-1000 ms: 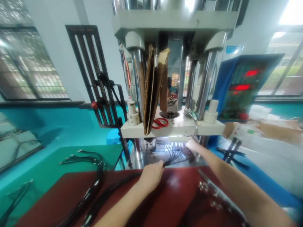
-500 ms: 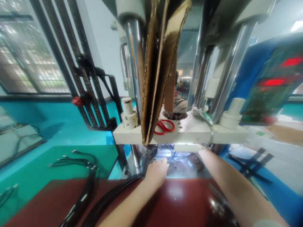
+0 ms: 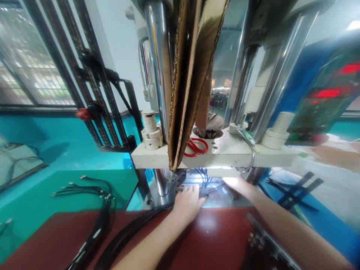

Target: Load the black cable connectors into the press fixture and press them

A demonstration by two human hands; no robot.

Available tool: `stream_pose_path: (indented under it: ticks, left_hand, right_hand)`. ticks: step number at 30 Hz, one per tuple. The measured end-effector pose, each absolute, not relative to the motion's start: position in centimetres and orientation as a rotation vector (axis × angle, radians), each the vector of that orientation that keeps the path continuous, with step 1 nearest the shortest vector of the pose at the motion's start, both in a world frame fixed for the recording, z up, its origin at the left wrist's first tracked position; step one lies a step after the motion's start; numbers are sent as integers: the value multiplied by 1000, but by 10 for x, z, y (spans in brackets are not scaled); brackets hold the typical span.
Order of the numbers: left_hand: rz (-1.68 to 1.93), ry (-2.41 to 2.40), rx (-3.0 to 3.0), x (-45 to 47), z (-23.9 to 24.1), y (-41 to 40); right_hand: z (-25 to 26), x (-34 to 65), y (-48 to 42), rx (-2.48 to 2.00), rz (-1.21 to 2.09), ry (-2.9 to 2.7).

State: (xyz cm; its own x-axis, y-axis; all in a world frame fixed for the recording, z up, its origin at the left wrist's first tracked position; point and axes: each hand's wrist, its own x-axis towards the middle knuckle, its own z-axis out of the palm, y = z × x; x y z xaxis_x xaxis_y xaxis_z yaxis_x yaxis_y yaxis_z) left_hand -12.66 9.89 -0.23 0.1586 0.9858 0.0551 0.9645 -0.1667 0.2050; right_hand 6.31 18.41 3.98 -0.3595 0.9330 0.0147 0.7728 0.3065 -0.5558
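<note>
My left hand (image 3: 188, 202) reaches under the white platen (image 3: 219, 155) of a vertical press, its fingers on a bundle of black cables (image 3: 132, 232) that trails back over the dark red table (image 3: 213, 240). Thin black wire ends (image 3: 204, 178) lie fanned out on the lit metal bed below the platen. My right hand (image 3: 239, 186) is also under the platen, to the right of the wire ends, brightly lit and blurred; whether it grips anything I cannot make out.
Red-handled scissors (image 3: 195, 146) and folded cardboard (image 3: 188, 75) sit on the platen between chrome columns (image 3: 157, 67). More black cables (image 3: 95, 195) lie on the green surface at left. A blue control box (image 3: 323, 93) with red displays stands at right. A metal fixture (image 3: 267, 247) is at the table's right.
The view has moved closer to the press. My left hand has advanced from the table's far edge to under the platen; my right hand stays under the platen beside the wires.
</note>
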Motion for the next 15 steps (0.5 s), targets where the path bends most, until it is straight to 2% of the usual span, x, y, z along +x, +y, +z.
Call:
stream_pose_path:
  ticks: [3, 5, 7, 9, 15]
  left_hand:
    - [436, 1941, 2394, -132, 6, 102]
    - [528, 1864, 2476, -132, 11, 108]
    - [590, 1740, 2577, -129, 14, 116]
    - [606, 1605, 2664, -125, 15, 127]
    - [430, 1452, 2648, -128, 14, 155]
  right_hand:
    - [26, 62, 142, -1513, 963, -2080]
    - [15, 56, 119, -1383, 1447, -1677]
    - [3, 46, 110, -1170, 1763, -1204]
    - [-7, 36, 115, -1062, 1781, -981]
    - [-13, 42, 153, -1165, 1475, -1008]
